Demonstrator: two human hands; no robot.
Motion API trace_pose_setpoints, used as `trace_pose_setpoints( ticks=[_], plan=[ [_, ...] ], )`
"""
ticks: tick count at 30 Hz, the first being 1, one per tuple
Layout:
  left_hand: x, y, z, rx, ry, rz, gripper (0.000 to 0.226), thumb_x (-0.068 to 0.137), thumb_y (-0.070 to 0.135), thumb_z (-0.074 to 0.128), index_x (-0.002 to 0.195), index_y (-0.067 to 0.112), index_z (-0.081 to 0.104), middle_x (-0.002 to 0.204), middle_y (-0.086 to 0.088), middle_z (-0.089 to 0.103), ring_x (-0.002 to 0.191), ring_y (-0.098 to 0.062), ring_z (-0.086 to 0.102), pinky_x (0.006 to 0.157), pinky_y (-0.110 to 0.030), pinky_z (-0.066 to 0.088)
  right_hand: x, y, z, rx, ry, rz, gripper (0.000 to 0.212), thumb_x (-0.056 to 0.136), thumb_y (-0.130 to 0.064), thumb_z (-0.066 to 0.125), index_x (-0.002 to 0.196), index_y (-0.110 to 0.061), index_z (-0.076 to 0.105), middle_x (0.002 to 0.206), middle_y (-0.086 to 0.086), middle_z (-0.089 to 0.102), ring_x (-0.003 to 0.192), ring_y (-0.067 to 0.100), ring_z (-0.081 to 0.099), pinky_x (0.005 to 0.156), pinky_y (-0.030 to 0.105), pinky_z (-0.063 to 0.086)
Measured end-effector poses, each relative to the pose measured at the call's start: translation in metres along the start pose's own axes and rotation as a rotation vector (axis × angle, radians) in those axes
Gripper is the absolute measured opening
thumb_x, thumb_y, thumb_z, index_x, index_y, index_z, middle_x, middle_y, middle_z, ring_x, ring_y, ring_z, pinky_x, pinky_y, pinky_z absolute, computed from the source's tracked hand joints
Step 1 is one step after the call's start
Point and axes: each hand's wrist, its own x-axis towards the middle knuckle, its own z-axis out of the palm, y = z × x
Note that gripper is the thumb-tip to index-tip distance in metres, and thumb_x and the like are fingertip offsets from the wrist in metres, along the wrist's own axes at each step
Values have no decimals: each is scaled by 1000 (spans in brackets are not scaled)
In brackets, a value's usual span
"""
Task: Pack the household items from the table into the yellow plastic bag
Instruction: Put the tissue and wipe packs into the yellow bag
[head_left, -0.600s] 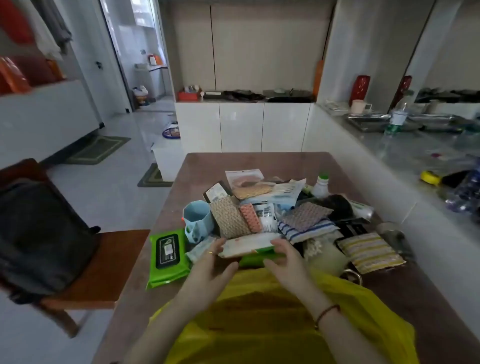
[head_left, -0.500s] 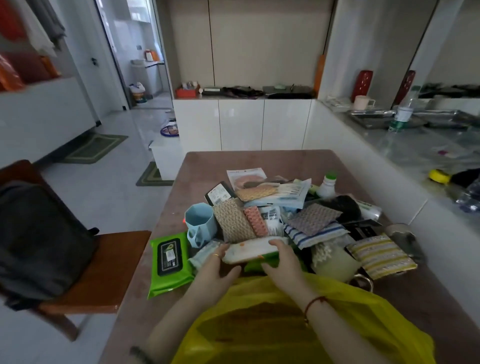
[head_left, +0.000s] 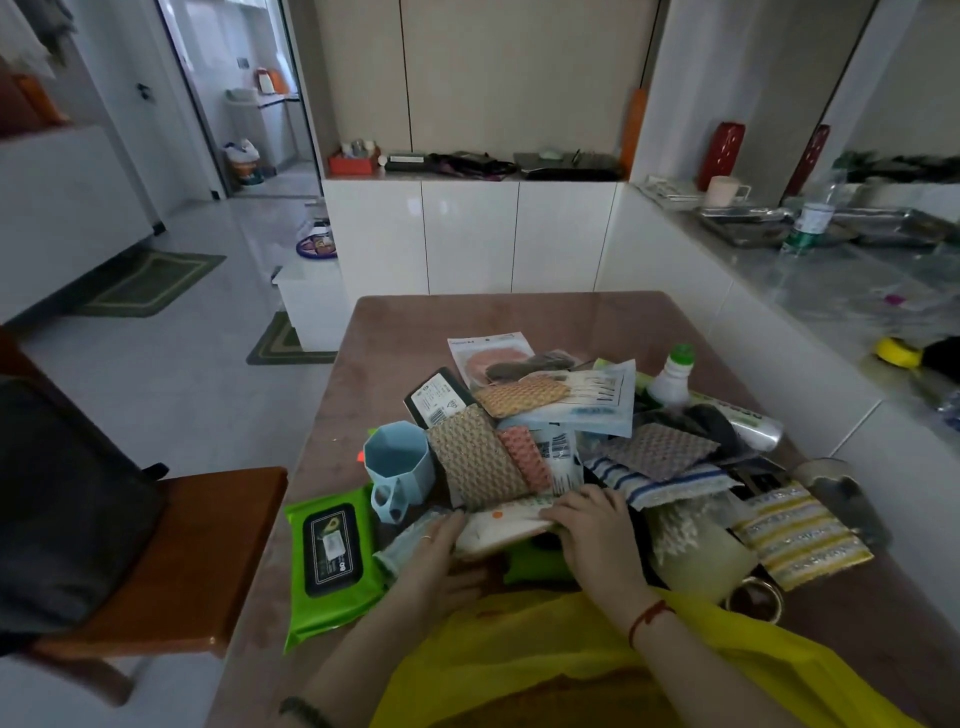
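Note:
A pile of household items lies on the brown table (head_left: 519, 322). The yellow plastic bag (head_left: 571, 670) lies at the near edge, under my forearms. My left hand (head_left: 441, 556) and my right hand (head_left: 592, 530) both hold a flat white pack (head_left: 498, 525) at the front of the pile, one hand at each end, with a green pack (head_left: 535, 564) just under it. A green wet-wipes pack (head_left: 332, 556) lies to the left. Behind it stands a light blue mug (head_left: 397, 462), next to woven scouring pads (head_left: 478, 467).
Striped cloths (head_left: 670, 480), a yellow striped pack (head_left: 800, 535), a white bottle with a green cap (head_left: 672, 376) and a silver tube (head_left: 748, 421) fill the table's right side. A wooden chair (head_left: 208, 545) with a dark bag (head_left: 62, 514) stands left. A white counter wall runs along the right.
Both hands have shifted forward on the white pack, closing round its ends. The pack has tilted a little and sits slightly further from the bag.

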Motion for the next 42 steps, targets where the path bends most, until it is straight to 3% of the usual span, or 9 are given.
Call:
trace_pose_setpoints(
  ticks=[12,16,19,24,28,31,35,38,42],
  plan=[
    [-35,17,20,-342,-110,-23,68,75,1,63,137,18,39,114,-17,60,81,-30,64,51,-42,59,-38,-1,-67,119,387,-337,22,76,-10,58,90,-23,69,83,-2,72,87,9,53,91,28,36],
    [-80,13,22,-201,-212,262,83,62,0,66,135,29,41,124,-12,60,85,-30,71,57,-37,60,-75,0,-97,58,254,-234,85,41,4,82,115,-27,55,110,-2,70,105,13,61,101,37,43],
    [-111,1,26,-148,-310,410,88,58,22,78,128,51,33,114,5,66,90,-17,71,67,-32,61,-89,4,-128,56,302,-162,84,37,12,81,114,-18,64,109,3,71,100,23,68,85,51,51],
    [-116,-44,0,880,-72,689,101,59,56,73,141,43,14,128,26,52,116,8,54,93,-17,48,-127,22,-163,346,473,-148,48,69,-4,54,114,-16,64,113,-7,66,107,5,60,91,26,52],
    [-84,-80,-53,1470,412,409,79,68,72,57,137,42,31,137,4,51,122,-24,50,92,-34,44,-171,16,-148,716,185,-298,42,78,-10,64,117,-27,60,120,-25,62,110,-3,59,93,14,47],
    [-103,-74,-44,1360,447,369,48,86,24,56,133,29,46,134,-6,54,121,-28,52,97,-38,45,-191,8,-115,463,3,-472,25,85,-28,58,108,-29,67,108,-14,70,99,1,66,85,18,53],
    [-108,-63,-32,1261,494,350,44,89,9,50,132,18,49,135,-13,53,124,-30,50,96,-36,42,-192,-5,-64,117,-185,-171,74,31,-11,89,100,-31,71,105,-11,72,97,15,70,104,39,44],
    [-108,-60,-27,1241,469,344,44,89,11,51,133,18,48,135,-12,54,124,-29,49,98,-35,42,-190,-5,-40,30,-481,-97,75,77,-18,69,142,-28,33,154,6,27,142,29,25,118,41,-6],
    [-106,-57,-31,1252,379,327,43,88,13,54,131,15,50,132,-12,56,120,-26,53,96,-31,42,-190,-1,-20,53,-831,-86,72,92,-47,42,147,-33,-2,158,1,-16,145,29,-11,116,50,-8]
  ],
)
